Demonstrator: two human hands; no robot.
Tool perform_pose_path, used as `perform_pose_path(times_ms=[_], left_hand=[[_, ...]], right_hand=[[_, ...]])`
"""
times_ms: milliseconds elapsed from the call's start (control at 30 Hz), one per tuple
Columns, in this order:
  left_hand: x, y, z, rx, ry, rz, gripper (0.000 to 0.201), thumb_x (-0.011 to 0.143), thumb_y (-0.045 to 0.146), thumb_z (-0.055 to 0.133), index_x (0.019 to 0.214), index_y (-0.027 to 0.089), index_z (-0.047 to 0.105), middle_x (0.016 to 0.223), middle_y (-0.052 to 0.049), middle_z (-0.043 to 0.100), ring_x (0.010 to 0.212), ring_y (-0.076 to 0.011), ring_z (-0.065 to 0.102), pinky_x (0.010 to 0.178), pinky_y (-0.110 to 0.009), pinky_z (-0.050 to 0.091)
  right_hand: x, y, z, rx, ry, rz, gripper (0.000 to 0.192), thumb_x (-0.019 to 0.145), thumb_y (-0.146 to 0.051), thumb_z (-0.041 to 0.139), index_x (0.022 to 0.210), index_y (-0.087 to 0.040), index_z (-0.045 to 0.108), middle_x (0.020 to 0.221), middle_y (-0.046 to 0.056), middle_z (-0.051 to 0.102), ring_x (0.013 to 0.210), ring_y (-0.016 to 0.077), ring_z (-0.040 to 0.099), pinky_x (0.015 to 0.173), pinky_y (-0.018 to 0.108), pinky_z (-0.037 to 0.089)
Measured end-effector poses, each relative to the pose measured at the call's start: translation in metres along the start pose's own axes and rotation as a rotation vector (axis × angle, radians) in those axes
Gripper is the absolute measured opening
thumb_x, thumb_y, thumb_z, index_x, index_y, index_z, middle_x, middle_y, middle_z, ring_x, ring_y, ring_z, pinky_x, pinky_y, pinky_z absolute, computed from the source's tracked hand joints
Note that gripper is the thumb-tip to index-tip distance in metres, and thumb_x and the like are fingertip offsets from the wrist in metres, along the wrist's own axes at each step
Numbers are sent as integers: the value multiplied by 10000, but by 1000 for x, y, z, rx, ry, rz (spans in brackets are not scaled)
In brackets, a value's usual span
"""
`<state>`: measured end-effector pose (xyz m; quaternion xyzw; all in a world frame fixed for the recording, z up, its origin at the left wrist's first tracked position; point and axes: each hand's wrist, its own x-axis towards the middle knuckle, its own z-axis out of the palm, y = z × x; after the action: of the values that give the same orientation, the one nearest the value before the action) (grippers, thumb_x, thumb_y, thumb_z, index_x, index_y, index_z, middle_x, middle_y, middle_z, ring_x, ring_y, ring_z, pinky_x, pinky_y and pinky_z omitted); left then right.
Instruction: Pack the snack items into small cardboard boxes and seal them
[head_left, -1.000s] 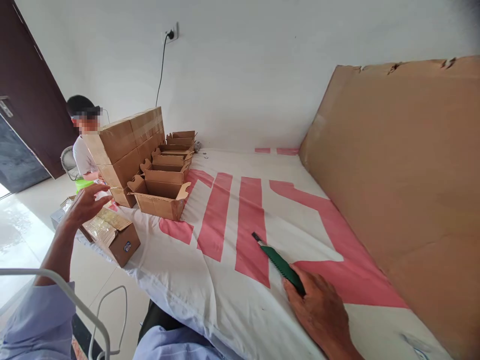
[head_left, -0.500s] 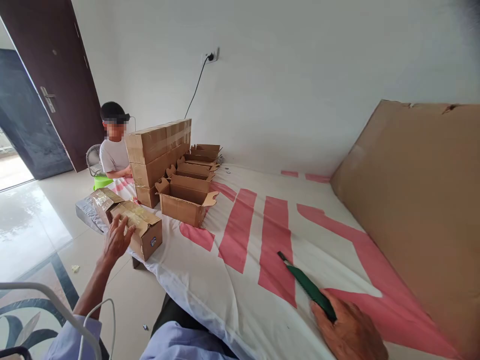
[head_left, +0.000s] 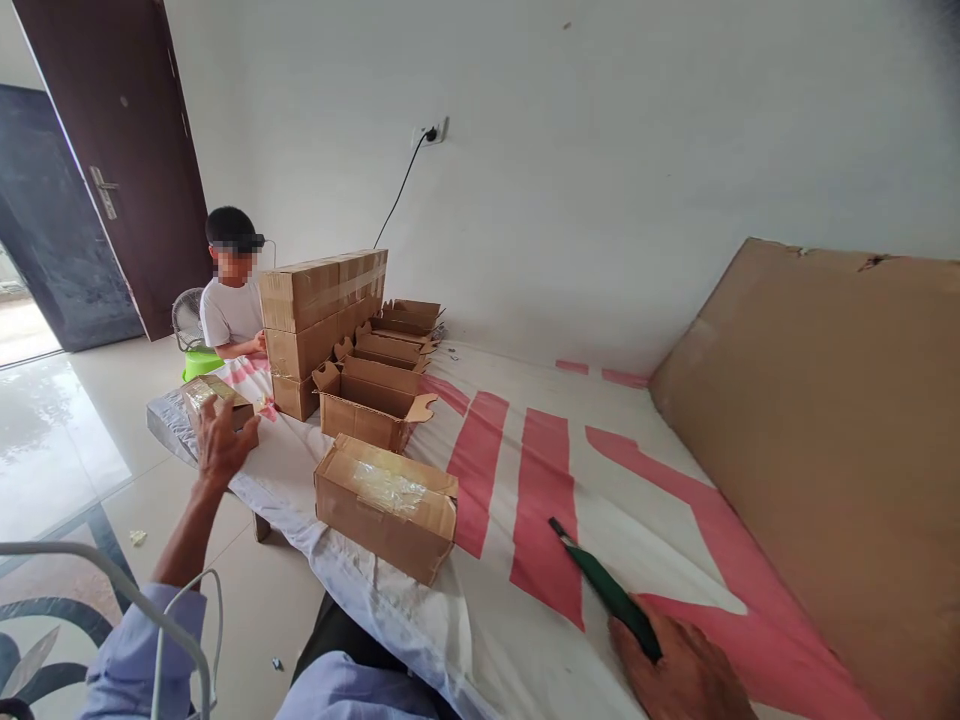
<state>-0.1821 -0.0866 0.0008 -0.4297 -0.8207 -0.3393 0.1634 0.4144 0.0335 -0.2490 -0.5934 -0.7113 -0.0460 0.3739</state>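
Observation:
My right hand [head_left: 679, 668] is closed around a green utility knife [head_left: 609, 590], its dark tip pointing forward and left over the cloth. My left hand [head_left: 223, 440] has its fingers apart and is at the near side of a taped cardboard box [head_left: 214, 388] at the table's left end. Whether the fingertips touch that box I cannot tell. A second taped cardboard box [head_left: 386, 505] lies in front of me near the table's edge, with neither hand on it. Clear tape runs over its top.
Behind stand open cardboard boxes [head_left: 367, 405] in a row, beside a stack of closed boxes [head_left: 300, 330]. Another person [head_left: 232, 310] sits beyond the stack. A large cardboard sheet [head_left: 825, 420] leans at right. A white cable [head_left: 112, 585] crosses near my left arm.
The nearer taped box has moved right, to the table in front of me. My left hand has let go of it and shifted slightly left and up. My right hand still holds the knife.

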Motion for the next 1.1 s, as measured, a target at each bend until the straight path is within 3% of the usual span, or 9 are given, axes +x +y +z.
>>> perform_pose_path(times_ms=[67,167,267,400,600,767,867,1000,1100], left_hand=[[44,-27,-6,120,-59,-189,702,853,554,789,1418,159,655,1620,-257,466,1511,-503,439,1169,-599,476],[72,-47,1,166,-235,-188,540,829,535,785,1199,144,746,1355,-235,655,1256,-451,654,994,-512,587],[63,-48,18,220,-224,-151,396,938,488,643,1129,161,755,1241,-219,688,1102,-410,698,890,-502,603],[48,-43,28,260,-191,-107,439,1000,500,575,1237,171,741,1277,-242,682,1197,-437,654,940,-565,582],[48,-28,19,239,-210,-100,444,966,505,660,1200,146,776,1342,-257,641,1288,-431,606,1020,-571,564],[15,0,18,272,-148,22,371,1004,443,572,1060,194,842,1451,-193,606,1227,-429,642,984,-553,568],[5,13,15,278,-185,62,390,1025,436,529,1030,217,852,1422,-176,638,1236,-430,646,1027,-569,550],[21,12,7,275,-253,8,405,988,458,616,1219,176,792,1383,-230,663,1260,-459,648,1039,-596,550],[45,-1,4,293,-242,-39,711,901,580,744,1444,132,648,1445,-262,613,1316,-493,606,1027,-591,557]], right_hand=[[-1,-3,0,17,-18,27,411,897,-500,467,983,-211,746,851,174,741,820,398,686,695,501,549],[0,-10,-1,38,-15,42,390,904,-456,483,1051,-196,734,956,180,755,913,394,689,807,512,561],[1,-16,-3,26,-3,45,373,920,-419,490,1105,-190,720,982,168,746,948,375,677,856,503,556],[2,-16,-3,10,10,11,344,932,-373,501,1139,-183,699,1021,163,738,966,357,663,892,499,547],[0,-15,-2,11,39,-11,325,942,-352,522,1160,-181,692,1002,149,722,940,340,641,892,485,536],[0,-14,-3,13,26,-8,320,949,-340,531,1173,-181,695,1007,146,720,945,337,633,895,482,531],[0,-14,-2,18,21,-3,329,948,-329,532,1197,-182,689,1037,145,722,970,337,635,906,483,531],[-1,-14,0,15,31,-2,324,955,-323,524,1201,-189,686,1034,138,718,968,335,638,895,479,534],[0,-14,1,-1,43,-12,319,954,-325,524,1196,-190,684,1014,138,718,956,342,634,886,488,534]])
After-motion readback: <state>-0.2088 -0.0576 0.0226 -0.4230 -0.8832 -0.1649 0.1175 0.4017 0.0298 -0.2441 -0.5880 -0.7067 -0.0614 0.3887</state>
